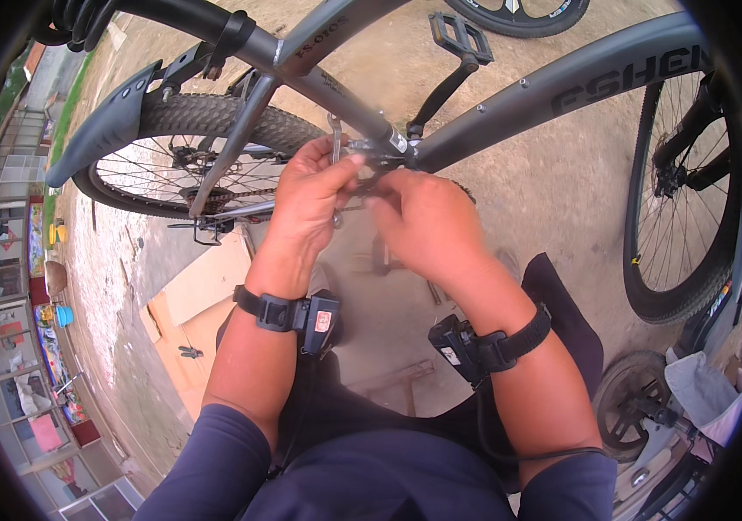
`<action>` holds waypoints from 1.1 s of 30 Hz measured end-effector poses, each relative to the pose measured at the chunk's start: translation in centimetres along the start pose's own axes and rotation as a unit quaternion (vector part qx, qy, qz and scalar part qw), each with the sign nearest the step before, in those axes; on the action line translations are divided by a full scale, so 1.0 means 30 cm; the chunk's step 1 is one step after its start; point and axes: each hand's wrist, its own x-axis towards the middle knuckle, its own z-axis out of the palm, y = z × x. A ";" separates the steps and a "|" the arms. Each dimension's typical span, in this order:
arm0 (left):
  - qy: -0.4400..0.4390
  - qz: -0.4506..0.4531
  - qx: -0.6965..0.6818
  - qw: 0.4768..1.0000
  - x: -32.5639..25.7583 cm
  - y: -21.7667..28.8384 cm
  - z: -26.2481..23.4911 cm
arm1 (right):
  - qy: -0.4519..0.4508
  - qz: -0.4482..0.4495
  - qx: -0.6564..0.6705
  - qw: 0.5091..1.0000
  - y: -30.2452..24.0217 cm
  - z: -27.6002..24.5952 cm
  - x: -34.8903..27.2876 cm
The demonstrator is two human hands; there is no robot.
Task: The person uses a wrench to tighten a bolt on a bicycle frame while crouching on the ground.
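Observation:
A dark grey bicycle frame [345, 100] stretches across the upper view in front of me. My left hand [301, 195] is closed around a silver wrench [335, 139], whose upper end sticks up past the fingers; its lower end shows below the palm. Close beside it, my right hand [432, 217] is at the bottom bracket [412, 154], fingers curled in and slightly blurred. Whatever lies in those fingers is hidden. From the bracket a black crank arm [440, 97] rises to a pedal [460, 39].
The rear wheel [215, 115] with its mudguard [110, 122] is to the left, the front wheel [636, 260] to the right. Cardboard [206, 286] lies on the ground at left, a small dark tool [189, 352] on it. A grey cloth [701, 391] sits at lower right.

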 end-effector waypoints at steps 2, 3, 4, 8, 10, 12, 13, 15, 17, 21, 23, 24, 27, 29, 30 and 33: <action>-0.001 0.000 -0.006 1.000 -0.002 0.000 -0.001 | -0.011 0.045 0.053 0.998 0.008 -0.008 0.034; -0.001 0.000 -0.008 1.000 -0.003 0.001 -0.002 | -0.028 0.074 0.092 0.993 0.006 -0.008 0.046; -0.004 -0.007 -0.013 1.000 -0.005 0.002 -0.003 | -0.045 0.103 0.130 0.985 0.004 -0.007 0.055; -0.017 -0.030 -0.032 0.999 -0.008 0.011 -0.010 | -0.005 0.035 0.189 0.981 0.041 0.054 0.085; -0.012 -0.039 -0.045 0.998 -0.011 0.016 -0.008 | -0.040 0.076 0.202 0.976 0.032 0.048 0.088; 0.004 -0.048 -0.062 0.997 -0.021 0.022 0.007 | -0.052 0.075 0.207 0.974 0.025 0.053 0.097; 0.003 -0.057 -0.066 0.996 -0.023 0.025 0.004 | -0.045 0.055 0.206 0.976 0.036 0.067 0.101; 0.002 -0.075 -0.074 0.994 -0.024 0.028 -0.003 | -0.041 0.027 0.218 0.975 0.055 0.081 0.110; -0.027 -0.083 -0.090 0.992 -0.012 0.015 -0.036 | -0.047 0.011 0.244 0.969 0.063 0.088 0.117; -0.043 -0.089 -0.101 0.990 -0.004 -0.006 -0.050 | -0.067 0.041 0.292 0.953 0.067 0.084 0.124; -0.047 -0.089 -0.107 0.989 -0.009 -0.002 -0.047 | -0.062 0.037 0.305 0.950 0.076 0.092 0.128; -0.049 -0.089 -0.110 0.989 -0.011 0.000 -0.046 | -0.062 0.045 0.300 0.951 0.078 0.089 0.129; -0.021 -0.088 -0.106 0.990 -0.012 0.003 -0.038 | -0.072 0.071 0.283 0.954 0.074 0.086 0.134; 0.001 -0.084 -0.087 0.993 -0.004 0.004 -0.036 | -0.083 0.084 0.270 0.956 0.063 0.080 0.137; 0.012 -0.082 -0.077 0.994 0.001 0.005 -0.038 | -0.079 0.081 0.288 0.951 0.061 0.083 0.136; -0.013 -0.112 -0.037 0.993 0.024 0.003 -0.056 | -0.076 0.086 0.320 0.941 0.054 0.086 0.134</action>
